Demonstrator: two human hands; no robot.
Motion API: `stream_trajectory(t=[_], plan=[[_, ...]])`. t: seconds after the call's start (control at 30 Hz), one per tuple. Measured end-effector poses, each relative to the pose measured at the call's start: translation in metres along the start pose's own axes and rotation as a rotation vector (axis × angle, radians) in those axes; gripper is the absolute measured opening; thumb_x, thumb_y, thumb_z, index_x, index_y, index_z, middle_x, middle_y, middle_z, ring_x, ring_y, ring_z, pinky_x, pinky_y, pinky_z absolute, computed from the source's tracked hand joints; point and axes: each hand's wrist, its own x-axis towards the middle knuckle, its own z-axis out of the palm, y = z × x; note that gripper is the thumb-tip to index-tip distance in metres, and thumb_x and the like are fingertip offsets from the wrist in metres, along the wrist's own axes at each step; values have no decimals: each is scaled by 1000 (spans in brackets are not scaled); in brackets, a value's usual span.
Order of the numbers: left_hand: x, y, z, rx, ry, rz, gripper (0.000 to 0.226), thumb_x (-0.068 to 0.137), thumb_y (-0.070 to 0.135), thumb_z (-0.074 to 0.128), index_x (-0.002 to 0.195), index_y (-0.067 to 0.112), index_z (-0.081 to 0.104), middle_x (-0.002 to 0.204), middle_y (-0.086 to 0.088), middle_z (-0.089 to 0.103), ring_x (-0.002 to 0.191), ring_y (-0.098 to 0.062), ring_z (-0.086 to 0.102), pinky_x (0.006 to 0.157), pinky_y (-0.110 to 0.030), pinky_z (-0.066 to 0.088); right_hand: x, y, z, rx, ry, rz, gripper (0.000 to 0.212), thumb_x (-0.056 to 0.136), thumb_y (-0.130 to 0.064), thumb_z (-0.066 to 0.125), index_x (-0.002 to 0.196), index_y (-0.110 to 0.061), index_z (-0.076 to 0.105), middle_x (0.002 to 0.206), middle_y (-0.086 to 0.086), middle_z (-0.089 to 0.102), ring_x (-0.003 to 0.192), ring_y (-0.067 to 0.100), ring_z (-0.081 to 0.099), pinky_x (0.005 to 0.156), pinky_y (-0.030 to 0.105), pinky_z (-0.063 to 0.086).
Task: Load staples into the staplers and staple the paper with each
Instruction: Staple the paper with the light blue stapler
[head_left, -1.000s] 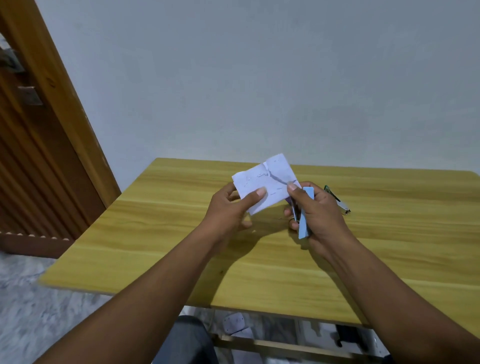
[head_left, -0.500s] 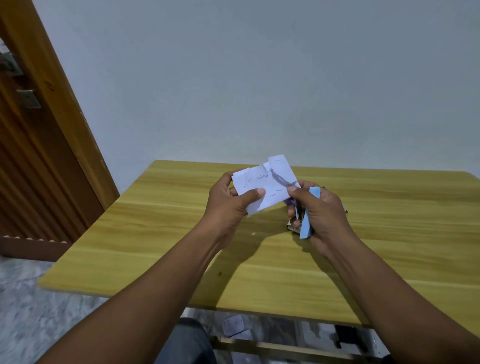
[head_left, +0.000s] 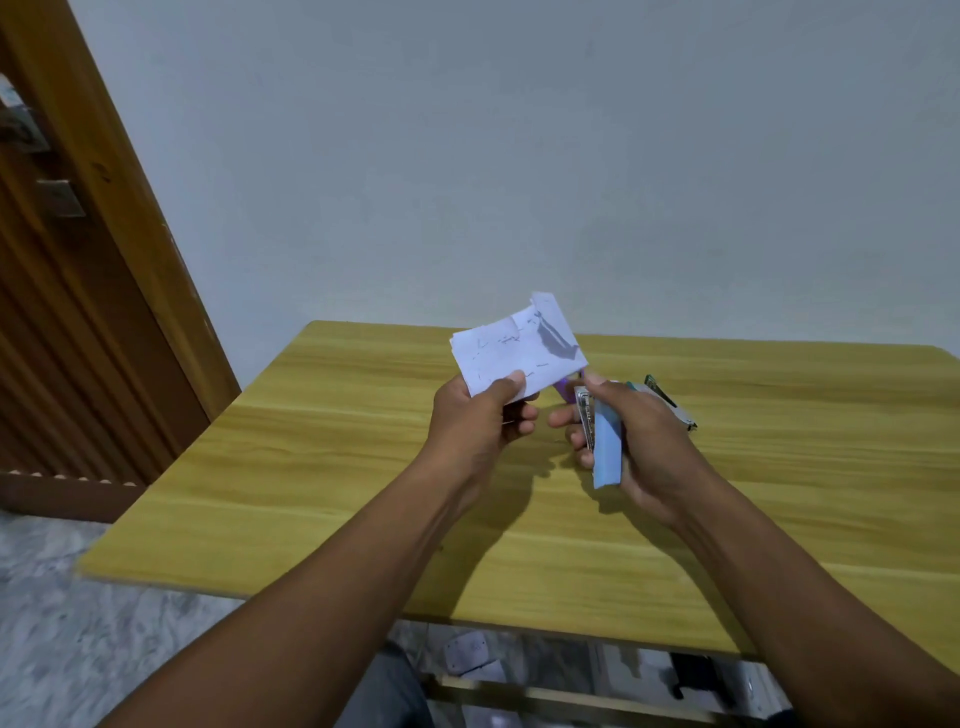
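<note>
My left hand pinches a small folded white paper at its lower edge, held up above the wooden table. Several staples show in the paper. My right hand grips a light blue stapler with a metal inner rail, its nose pointing up toward the paper's lower right corner but apart from it. A purple object peeks out just behind the stapler's nose. A dark green stapler lies on the table behind my right hand, partly hidden.
A grey wall stands right behind the table. A wooden door and frame rise at the left. The tiled floor and a metal table frame show below the front edge.
The paper has come away from the stapler's nose and moved slightly up and left. My right hand with the blue stapler has drawn back a little, uncovering the green stapler.
</note>
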Motion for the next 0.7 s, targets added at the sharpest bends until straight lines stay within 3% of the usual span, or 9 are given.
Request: stream_trajectory(t=[0.17, 0.33, 0.47, 0.57, 0.7], plan=[[-1, -5, -1, 117, 5, 88, 12, 97, 6, 61, 107, 5, 67, 86, -4, 71, 60, -13, 64, 60, -27, 53, -2, 0, 5, 30, -54, -13, 59, 78, -44, 68, 118, -1, 62, 96, 19, 75, 65, 18, 57, 50, 24, 47], [-6, -8, 2, 212, 6, 174, 18, 96, 6, 62, 113, 1, 67, 87, -5, 73, 56, -11, 64, 62, -30, 54, -2, 5, 7, 22, -58, 38, 64, 73, -47, 72, 116, -1, 63, 87, 11, 72, 62, 19, 55, 47, 27, 47], [-6, -11, 3, 310, 14, 207, 13, 97, 9, 63, 106, 9, 71, 84, 1, 73, 60, -8, 61, 64, -33, 53, 0, 5, 10, 84, -56, 68, 44, 73, -42, 75, 98, -6, 66, 81, 10, 67, 60, 17, 52, 45, 25, 42], [-7, -12, 4, 358, 0, 197, 13, 99, 13, 59, 103, 17, 71, 81, 9, 71, 58, -1, 58, 64, -33, 50, 3, 7, 10, 112, -59, 56, 42, 70, -39, 78, 94, -6, 67, 79, 9, 65, 59, 16, 52, 42, 24, 41], [-11, -11, 8, 345, -13, 172, 15, 102, 15, 54, 104, 18, 69, 83, 7, 69, 59, -4, 54, 61, -31, 49, 4, 8, 9, 76, -26, 20, 39, 69, -34, 78, 91, -3, 67, 72, 8, 61, 55, 13, 50, 39, 24, 37]])
